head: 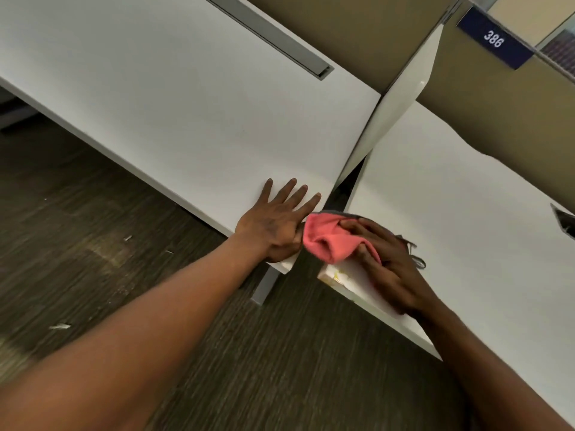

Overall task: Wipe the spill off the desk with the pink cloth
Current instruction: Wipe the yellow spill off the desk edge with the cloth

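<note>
Pressing the bunched pink cloth (329,241) onto a yellowish spill (337,275) at the tabletop (466,213) corner, the right hand (385,262) grips it; the left hand (273,222), at nine o'clock, lies flat and open; firm overlapping strokes inward should suit.

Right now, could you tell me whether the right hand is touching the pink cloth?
Touching. The head view shows the right hand pressed on the pink cloth, fingers gripping its folds at the desk corner.
</note>
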`<state>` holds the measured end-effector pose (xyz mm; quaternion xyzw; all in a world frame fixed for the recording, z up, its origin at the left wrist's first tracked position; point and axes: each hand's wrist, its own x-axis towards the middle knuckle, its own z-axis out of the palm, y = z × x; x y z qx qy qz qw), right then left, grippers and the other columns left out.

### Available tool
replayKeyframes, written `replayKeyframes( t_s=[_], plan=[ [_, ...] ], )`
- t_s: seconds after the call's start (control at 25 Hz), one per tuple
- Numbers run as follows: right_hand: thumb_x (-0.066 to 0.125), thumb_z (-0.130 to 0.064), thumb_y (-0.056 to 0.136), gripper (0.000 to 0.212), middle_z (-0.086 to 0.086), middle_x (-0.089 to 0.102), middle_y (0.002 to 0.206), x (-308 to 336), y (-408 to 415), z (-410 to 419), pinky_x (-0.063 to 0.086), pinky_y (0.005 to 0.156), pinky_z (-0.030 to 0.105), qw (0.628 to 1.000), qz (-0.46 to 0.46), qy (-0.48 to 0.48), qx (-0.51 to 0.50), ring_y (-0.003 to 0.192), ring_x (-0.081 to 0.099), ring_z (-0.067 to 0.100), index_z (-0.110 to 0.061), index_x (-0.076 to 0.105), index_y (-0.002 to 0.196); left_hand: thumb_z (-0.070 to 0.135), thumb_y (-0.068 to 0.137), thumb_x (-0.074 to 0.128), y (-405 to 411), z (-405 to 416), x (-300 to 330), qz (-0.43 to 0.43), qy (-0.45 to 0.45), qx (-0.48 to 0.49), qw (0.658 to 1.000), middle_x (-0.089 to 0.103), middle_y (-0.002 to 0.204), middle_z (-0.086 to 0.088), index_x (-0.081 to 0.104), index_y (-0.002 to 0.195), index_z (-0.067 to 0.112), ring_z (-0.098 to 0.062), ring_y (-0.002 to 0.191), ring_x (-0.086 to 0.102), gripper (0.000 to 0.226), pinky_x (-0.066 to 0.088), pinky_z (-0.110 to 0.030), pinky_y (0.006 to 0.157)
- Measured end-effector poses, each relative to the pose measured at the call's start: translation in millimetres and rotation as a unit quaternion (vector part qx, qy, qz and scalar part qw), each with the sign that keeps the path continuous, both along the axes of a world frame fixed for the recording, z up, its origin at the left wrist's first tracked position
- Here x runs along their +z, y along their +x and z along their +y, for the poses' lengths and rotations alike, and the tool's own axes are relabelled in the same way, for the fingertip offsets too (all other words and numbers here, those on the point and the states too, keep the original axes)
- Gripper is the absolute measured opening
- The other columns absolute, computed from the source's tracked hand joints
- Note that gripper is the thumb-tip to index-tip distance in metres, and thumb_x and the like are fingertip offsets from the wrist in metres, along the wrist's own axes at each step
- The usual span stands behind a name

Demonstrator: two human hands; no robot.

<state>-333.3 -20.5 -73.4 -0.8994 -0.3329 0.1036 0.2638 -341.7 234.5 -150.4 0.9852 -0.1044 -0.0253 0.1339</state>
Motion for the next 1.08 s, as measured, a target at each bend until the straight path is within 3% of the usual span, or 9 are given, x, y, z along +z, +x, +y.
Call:
replayKeyframes(
  t_s=[0.16,0.24,0.4,0.56,0.68,0.76,0.84,0.96,1.08],
  plan=[
    [0.038,-0.045,0.103,0.042,-0.025,0.044,0.151,5,29,22,0.024,0.126,0.052,0.998,-0.035,-0.021,-0.052,0.151,0.031,0.01,-0.04,0.05,0.143,0.036,0.103,0.025,-3,2,1,-0.084,-0.095,0.072,0.989,0.012,0.169,-0.005,0.0,0.161,0.024,-0.023,0.157,0.0,0.064,0.003,-0.052,0.126],
    [0.036,-0.048,0.105,0.043,-0.018,0.054,0.148,-1,22,27,0.026,0.124,0.051,0.998,-0.048,-0.028,-0.014,0.149,0.034,0.011,-0.036,0.061,0.137,0.031,0.103,0.028,-3,4,2,-0.089,-0.117,0.091,0.985,0.015,0.169,-0.006,0.005,0.161,0.021,-0.023,0.156,0.002,0.063,0.005,-0.05,0.126],
    [0.037,-0.047,0.104,0.044,-0.016,0.06,0.138,-6,12,22,0.028,0.123,0.044,0.998,-0.023,-0.017,0.052,0.146,0.037,0.007,-0.028,0.068,0.129,0.029,0.104,0.026,-4,4,2,-0.075,-0.108,0.079,0.988,0.014,0.169,-0.006,0.005,0.161,0.02,-0.023,0.157,0.0,0.062,0.003,-0.049,0.126],
    [0.041,-0.039,0.1,0.044,-0.003,0.061,0.141,8,32,38,0.029,0.122,0.051,0.999,-0.015,-0.025,-0.033,0.145,0.039,0.013,-0.019,0.069,0.128,0.031,0.104,0.025,-4,7,2,-0.069,-0.093,0.077,0.99,0.015,0.169,-0.007,0.004,0.161,0.019,-0.025,0.157,0.001,0.061,0.003,-0.048,0.126],
    [0.047,-0.039,0.1,0.03,-0.024,0.063,0.13,0,8,41,0.033,0.12,0.051,0.999,0.012,0.018,-0.041,0.142,0.042,0.008,-0.036,0.071,0.117,0.031,0.105,0.025,-3,5,1,-0.072,-0.085,0.077,0.991,0.017,0.168,-0.007,0.006,0.161,0.019,-0.026,0.156,0.004,0.061,0.004,-0.05,0.126],
    [0.047,-0.044,0.102,0.026,-0.034,0.058,0.129,-11,-17,33,0.035,0.117,0.052,0.999,0.023,0.021,0.023,0.141,0.043,0.009,-0.046,0.07,0.114,0.032,0.105,0.025,-2,5,0,-0.07,-0.073,0.069,0.992,0.017,0.168,-0.006,0.007,0.161,0.02,-0.025,0.156,0.005,0.061,0.004,-0.05,0.126],
    [0.045,-0.047,0.101,0.034,-0.024,0.06,0.134,-12,-15,26,0.034,0.117,0.053,0.998,0.018,0.005,0.059,0.142,0.043,0.013,-0.037,0.073,0.119,0.034,0.105,0.024,-2,5,2,-0.06,-0.055,0.05,0.995,0.016,0.169,-0.003,0.006,0.161,0.022,-0.024,0.156,0.004,0.06,0.002,-0.049,0.126],
    [0.044,-0.036,0.101,0.042,0.001,0.067,0.133,1,13,35,0.034,0.117,0.054,1.0,-0.003,-0.012,-0.001,0.141,0.045,0.016,-0.015,0.075,0.12,0.036,0.105,0.023,-2,6,4,-0.043,-0.046,0.029,0.998,0.013,0.169,-0.003,0.005,0.161,0.022,-0.022,0.156,0.003,0.061,0.0,-0.047,0.126],
    [0.044,-0.034,0.102,0.041,-0.001,0.07,0.126,1,2,42,0.035,0.116,0.051,0.999,-0.026,-0.002,-0.027,0.139,0.046,0.015,-0.014,0.076,0.12,0.036,0.105,0.024,-2,6,3,-0.044,-0.048,0.029,0.997,0.013,0.169,-0.003,0.005,0.161,0.021,-0.021,0.156,0.004,0.061,0.001,-0.047,0.126]
  ],
)
